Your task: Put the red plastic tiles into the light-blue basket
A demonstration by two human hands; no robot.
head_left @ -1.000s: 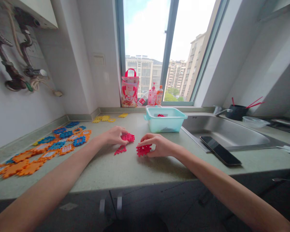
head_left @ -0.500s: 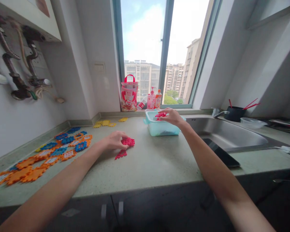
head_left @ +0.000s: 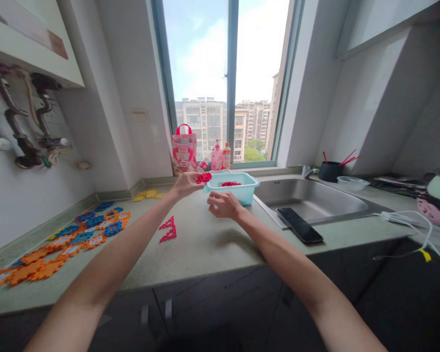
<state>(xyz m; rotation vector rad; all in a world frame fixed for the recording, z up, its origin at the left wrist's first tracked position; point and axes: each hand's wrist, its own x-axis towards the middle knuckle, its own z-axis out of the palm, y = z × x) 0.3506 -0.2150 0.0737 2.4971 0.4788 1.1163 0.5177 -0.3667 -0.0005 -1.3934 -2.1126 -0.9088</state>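
Note:
My left hand (head_left: 185, 183) is raised over the counter and pinches a red puzzle piece (head_left: 204, 177) just left of the turquoise bin (head_left: 248, 191). Red pieces (head_left: 230, 184) lie inside the bin. My right hand (head_left: 223, 204) hovers low in front of the bin with its fingers curled and nothing visible in them. Two more red pieces (head_left: 167, 230) lie on the grey-green counter (head_left: 205, 244) below my left forearm.
Orange and blue pieces (head_left: 77, 232) spread along the left wall, yellow ones (head_left: 146, 195) near the corner. A steel sink (head_left: 308, 198) with a black phone (head_left: 299, 225) on its edge lies right of the bin. Bottles (head_left: 220, 156) and a pink bag (head_left: 184, 154) stand on the sill.
My left hand lifted a red piece from the counter up toward the bin. My right hand left its piece in the bin and drew back in front of it. The view swung right.

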